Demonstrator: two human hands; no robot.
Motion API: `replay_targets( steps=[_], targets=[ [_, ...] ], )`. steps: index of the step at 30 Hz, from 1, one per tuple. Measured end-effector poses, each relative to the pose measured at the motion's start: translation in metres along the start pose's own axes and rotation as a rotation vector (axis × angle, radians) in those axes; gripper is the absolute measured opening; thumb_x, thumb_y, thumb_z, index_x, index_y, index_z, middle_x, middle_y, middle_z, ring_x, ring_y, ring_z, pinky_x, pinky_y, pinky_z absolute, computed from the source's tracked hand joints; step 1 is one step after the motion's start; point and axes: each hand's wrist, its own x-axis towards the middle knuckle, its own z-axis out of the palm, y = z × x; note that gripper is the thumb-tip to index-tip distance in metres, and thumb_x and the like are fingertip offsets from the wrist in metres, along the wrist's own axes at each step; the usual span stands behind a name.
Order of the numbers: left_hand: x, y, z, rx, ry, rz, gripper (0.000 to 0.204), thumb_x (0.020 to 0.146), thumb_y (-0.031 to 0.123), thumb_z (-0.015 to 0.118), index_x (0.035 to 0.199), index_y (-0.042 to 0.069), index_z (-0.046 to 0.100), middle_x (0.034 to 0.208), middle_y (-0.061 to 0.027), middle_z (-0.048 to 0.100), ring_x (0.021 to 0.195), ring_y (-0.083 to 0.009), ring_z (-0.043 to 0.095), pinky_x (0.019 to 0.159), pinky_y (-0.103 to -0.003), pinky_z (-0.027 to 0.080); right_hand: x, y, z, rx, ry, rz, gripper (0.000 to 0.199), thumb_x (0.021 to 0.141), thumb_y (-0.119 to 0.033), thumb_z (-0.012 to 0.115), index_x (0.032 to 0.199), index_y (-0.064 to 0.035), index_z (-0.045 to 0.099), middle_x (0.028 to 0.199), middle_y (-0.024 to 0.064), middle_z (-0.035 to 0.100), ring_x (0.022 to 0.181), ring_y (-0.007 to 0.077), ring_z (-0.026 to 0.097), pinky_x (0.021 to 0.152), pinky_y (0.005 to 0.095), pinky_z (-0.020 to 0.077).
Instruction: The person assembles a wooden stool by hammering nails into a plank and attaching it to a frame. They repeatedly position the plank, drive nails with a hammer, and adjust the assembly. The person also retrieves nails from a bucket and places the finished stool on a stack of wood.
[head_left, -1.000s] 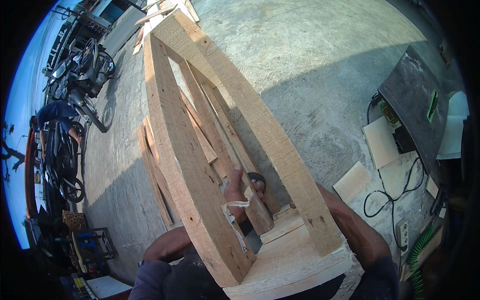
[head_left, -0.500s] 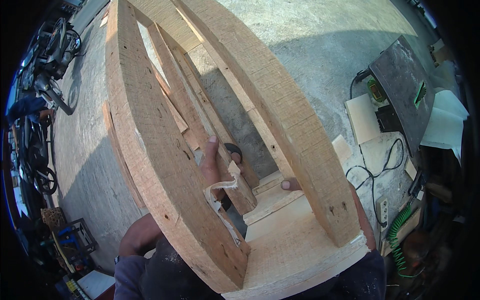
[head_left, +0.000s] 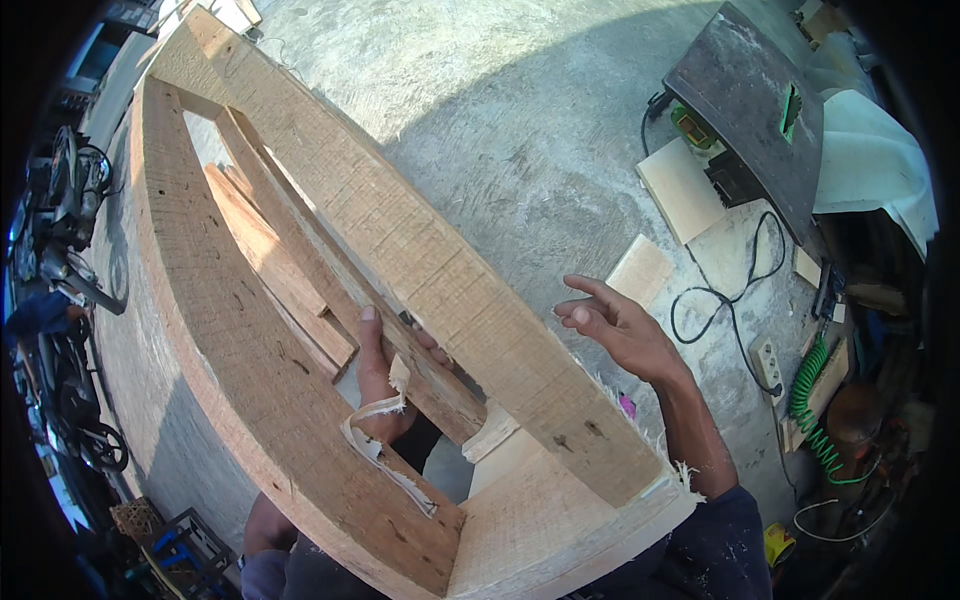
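Observation:
A long, narrow frame of rough pale boards [head_left: 455, 290] leans away from me, its near end by my lap. Inside it, a long wooden slat [head_left: 440, 395] runs between the two side boards. My left hand [head_left: 376, 380] is wrapped round this slat near its lower end, thumb on top and fingertips showing on the far side. A torn, curled strip [head_left: 378, 408] hangs by that hand on the left board. Outside the right board, my right hand [head_left: 628, 335] is in the air, fingers apart and holding nothing.
Loose planks [head_left: 250, 235] lie beyond the left board. On the concrete at right are square wooden pieces [head_left: 643, 270], a dark tilted panel [head_left: 745, 110], a black cable [head_left: 735, 290], a power strip [head_left: 767, 365] and a green coiled hose [head_left: 808, 395]. Motorbikes [head_left: 70, 240] stand at far left.
My right hand has come off the inner side of the near end and moved out to the right, fingers opened. The frame has swung leftward and tilted, with my left hand still on the slat.

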Motion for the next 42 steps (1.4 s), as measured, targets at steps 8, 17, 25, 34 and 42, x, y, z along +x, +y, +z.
replay_targets(
  steps=[8, 17, 25, 34, 42],
  targets=[
    [-0.01, 0.012, 0.019, 0.087, 0.011, 0.023, 0.068, 0.096, 0.067, 0.055, 0.126, 0.006, 0.046, 0.091, -0.016, 0.063, 0.083, -0.0308, 0.067, 0.083, -0.047, 0.058, -0.07, 0.117, 0.049, 0.481, 0.48, 0.049, 0.044, 0.105, -0.032, 0.061, 0.137, -0.0028, 0.06, 0.112, 0.0139, 0.071, 0.102, 0.0201, 0.068, 0.093, 0.0349, 0.0528],
    [-0.02, 0.014, 0.03, 0.095, 0.064, 0.042, 0.066, 0.096, 0.066, 0.056, 0.126, 0.008, 0.046, 0.089, -0.0154, 0.062, 0.081, -0.0303, 0.066, 0.081, -0.047, 0.058, -0.147, 0.23, 0.119, 0.216, 0.786, 0.372, 0.041, 0.099, -0.02, 0.064, 0.135, -0.0015, 0.061, 0.118, 0.0178, 0.07, 0.105, 0.0261, 0.07, 0.092, 0.0391, 0.0548],
    [-0.026, 0.014, 0.048, 0.037, 0.071, -0.022, 0.061, 0.096, 0.062, 0.059, 0.125, 0.01, 0.046, 0.087, -0.0146, 0.06, 0.076, -0.0284, 0.065, 0.073, -0.046, 0.059, -0.097, 0.171, 0.074, 0.466, 0.607, 0.162, 0.045, 0.1, -0.027, 0.066, 0.134, 0.0024, 0.06, 0.124, 0.0196, 0.069, 0.112, 0.0282, 0.068, 0.096, 0.0422, 0.0544],
    [-0.031, -0.006, 0.06, -0.038, 0.214, 0.157, 0.065, 0.094, 0.061, 0.061, 0.116, 0.001, 0.05, 0.088, -0.0154, 0.06, 0.08, -0.0291, 0.067, 0.076, -0.044, 0.059, 0.005, 0.057, 0.011, 0.08, -0.242, -0.14, 0.108, 0.085, -0.086, 0.053, 0.142, 0.005, 0.057, 0.123, 0.0297, 0.066, 0.12, 0.0432, 0.063, 0.102, 0.0517, 0.0498],
    [-0.026, 0.019, 0.058, -0.42, 0.118, -0.275, 0.069, 0.095, 0.062, 0.062, 0.118, -0.003, 0.057, 0.099, -0.0224, 0.063, 0.098, -0.033, 0.066, 0.088, -0.046, 0.057, 0.003, 0.053, 0.007, 0.24, -0.271, -0.071, 0.096, 0.094, -0.075, 0.054, 0.145, 0.0069, 0.054, 0.129, 0.0303, 0.064, 0.127, 0.0406, 0.06, 0.106, 0.049, 0.0477]
  ],
)
